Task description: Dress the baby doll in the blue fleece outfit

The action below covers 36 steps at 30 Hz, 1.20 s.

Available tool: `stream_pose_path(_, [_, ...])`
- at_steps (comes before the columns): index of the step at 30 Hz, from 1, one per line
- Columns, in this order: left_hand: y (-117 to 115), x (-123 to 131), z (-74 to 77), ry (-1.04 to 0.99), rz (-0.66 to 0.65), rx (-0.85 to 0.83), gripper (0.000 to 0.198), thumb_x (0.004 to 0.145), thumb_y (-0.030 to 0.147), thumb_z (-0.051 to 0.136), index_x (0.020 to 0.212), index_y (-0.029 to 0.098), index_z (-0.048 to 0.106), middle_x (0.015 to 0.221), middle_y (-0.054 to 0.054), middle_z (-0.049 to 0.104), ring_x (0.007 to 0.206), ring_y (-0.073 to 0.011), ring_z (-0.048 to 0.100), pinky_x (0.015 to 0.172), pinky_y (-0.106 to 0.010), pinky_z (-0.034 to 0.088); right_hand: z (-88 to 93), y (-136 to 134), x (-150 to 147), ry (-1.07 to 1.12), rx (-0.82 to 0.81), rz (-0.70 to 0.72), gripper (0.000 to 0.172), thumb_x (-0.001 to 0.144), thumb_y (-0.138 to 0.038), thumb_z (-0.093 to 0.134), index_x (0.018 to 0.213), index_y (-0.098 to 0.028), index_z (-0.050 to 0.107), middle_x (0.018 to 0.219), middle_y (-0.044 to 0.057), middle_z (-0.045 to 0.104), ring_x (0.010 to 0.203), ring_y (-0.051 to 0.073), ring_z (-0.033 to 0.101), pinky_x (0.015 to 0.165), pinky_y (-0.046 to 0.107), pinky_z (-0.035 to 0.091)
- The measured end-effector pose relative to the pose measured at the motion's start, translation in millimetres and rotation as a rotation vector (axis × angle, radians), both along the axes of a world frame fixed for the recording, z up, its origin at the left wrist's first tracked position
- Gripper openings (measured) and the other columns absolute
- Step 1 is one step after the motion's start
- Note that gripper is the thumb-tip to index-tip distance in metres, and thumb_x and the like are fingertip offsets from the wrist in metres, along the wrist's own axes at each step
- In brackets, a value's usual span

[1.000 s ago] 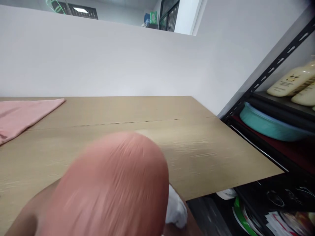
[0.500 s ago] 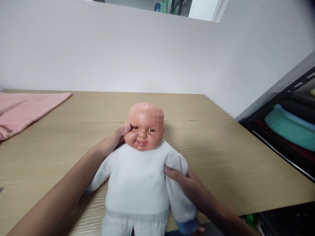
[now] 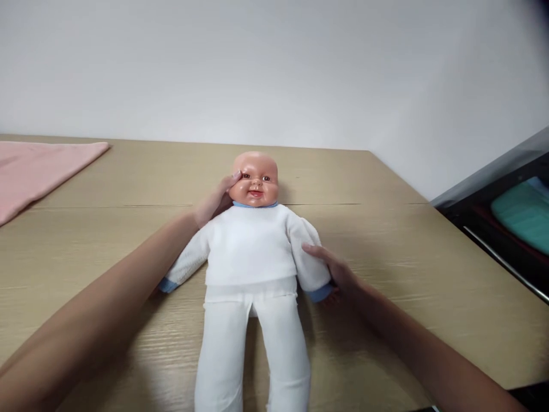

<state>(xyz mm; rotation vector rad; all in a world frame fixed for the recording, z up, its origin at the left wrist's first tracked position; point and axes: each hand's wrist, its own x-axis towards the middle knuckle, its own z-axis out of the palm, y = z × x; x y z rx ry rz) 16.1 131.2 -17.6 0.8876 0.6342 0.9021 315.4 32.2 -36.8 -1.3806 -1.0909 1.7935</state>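
Note:
A baby doll [image 3: 253,246] lies on its back on the wooden table, dressed in a fleecy white top with blue cuffs and white trousers. Its legs run toward me past the bottom of the view. My left hand [image 3: 218,197] cups the side of the doll's head, the thumb on its cheek near the eye and the fingers tucked out of sight behind the head. Against the doll's sleeve on the other side is my right hand [image 3: 337,269]. Its thumb presses on top of the sleeve, while the other fingers are mostly hidden behind the arm.
A pink cloth [image 3: 47,171] lies at the far left of the wooden table [image 3: 386,240]. Behind the table stands a white wall [image 3: 240,68]. To the right, past the table's edge, a dark shelf holds folded teal cloth [image 3: 523,212].
The doll has moved away from me across the table and now lies flatter, with its legs in view. Both my hands have gone with it, still on its head and sleeve.

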Motion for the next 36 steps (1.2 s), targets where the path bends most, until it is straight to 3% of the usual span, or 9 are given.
stream_pose_path(2, [7,-1,0.2,0.019,0.009,-0.013,0.073,0.102,0.073,0.064,0.149,0.017,0.07,0.143,-0.012,0.081,0.151,-0.0412,0.063,0.136,-0.053,0.042,-0.8,-2,8,-0.02,-0.016,0.007,0.05,0.086,-0.066,0.082,0.107,-0.021,0.08,0.051,-0.004,0.059,0.041,0.016,0.043,0.045,0.033,0.04])
stream_pose_path(4, [14,-3,-0.6,0.044,0.011,-0.046,0.075,0.101,0.072,0.067,0.149,0.015,0.07,0.143,-0.012,0.081,0.149,-0.0413,0.064,0.134,-0.053,0.045,-1.6,-1,12,-0.02,0.042,0.0,0.051,0.086,-0.061,0.086,0.12,-0.023,0.079,0.066,-0.002,0.071,0.049,0.017,0.052,0.049,0.031,0.044])
stream_pose_path(7, [25,-8,-2.8,0.075,-0.015,-0.098,0.075,0.1,0.072,0.071,0.149,0.016,0.07,0.14,-0.01,0.082,0.148,-0.0399,0.066,0.13,-0.052,0.049,-4.3,7,12,-0.081,0.255,0.011,0.064,0.087,-0.057,0.088,0.141,-0.025,0.074,0.123,0.007,0.084,0.097,0.028,0.077,0.082,0.037,0.061])
stream_pose_path(10, [35,-10,-3.1,0.138,0.02,-0.141,0.074,0.097,0.072,0.074,0.146,0.018,0.072,0.136,-0.008,0.084,0.146,-0.0378,0.067,0.127,-0.049,0.052,-8.8,15,10,-0.278,0.466,0.01,0.064,0.095,-0.062,0.079,0.146,-0.023,0.071,0.142,0.009,0.079,0.124,0.035,0.074,0.106,0.045,0.059])
stream_pose_path(15, [48,-9,-2.2,0.229,0.093,-0.188,0.076,0.093,0.076,0.078,0.141,0.017,0.076,0.131,-0.011,0.085,0.139,-0.0383,0.07,0.123,-0.049,0.054,-14.1,17,10,-0.491,0.599,-0.01,0.055,0.103,-0.064,0.068,0.138,-0.021,0.071,0.132,0.01,0.081,0.12,0.033,0.075,0.106,0.043,0.057])
stream_pose_path(21, [59,-15,-9.7,0.503,0.118,0.021,0.075,0.096,0.087,0.061,0.124,0.021,0.083,0.116,-0.009,0.087,0.121,-0.0391,0.078,0.114,-0.049,0.058,-15.7,15,11,-0.54,0.603,0.002,0.054,0.104,-0.066,0.065,0.134,-0.022,0.07,0.121,0.007,0.083,0.107,0.031,0.075,0.093,0.037,0.057])
stream_pose_path(25, [59,-19,-10.3,0.637,0.193,0.015,0.08,0.093,0.092,0.059,0.114,0.019,0.085,0.105,-0.012,0.087,0.115,-0.0443,0.079,0.11,-0.053,0.059,-17.4,14,11,-0.585,0.64,-0.007,0.054,0.105,-0.065,0.063,0.136,-0.022,0.071,0.118,0.007,0.082,0.102,0.03,0.075,0.091,0.037,0.056])
stream_pose_path(30, [61,-17,-9.9,0.53,0.124,-0.057,0.088,0.091,0.091,0.06,0.134,0.016,0.078,0.11,-0.008,0.088,0.13,-0.0428,0.071,0.124,-0.06,0.048,-17.1,14,9,-0.621,0.661,-0.014,0.054,0.105,-0.066,0.061,0.134,-0.021,0.073,0.115,0.008,0.083,0.098,0.03,0.074,0.09,0.038,0.057])
stream_pose_path(36, [61,-13,-4.9,0.454,0.136,-0.047,0.077,0.091,0.079,0.067,0.14,0.02,0.075,0.115,-0.003,0.088,0.148,-0.0394,0.059,0.136,-0.061,0.03,-25.2,19,11,-0.692,0.759,-0.007,0.049,0.108,-0.065,0.056,0.12,-0.022,0.073,0.117,0.012,0.08,0.104,0.033,0.071,0.1,0.046,0.055])
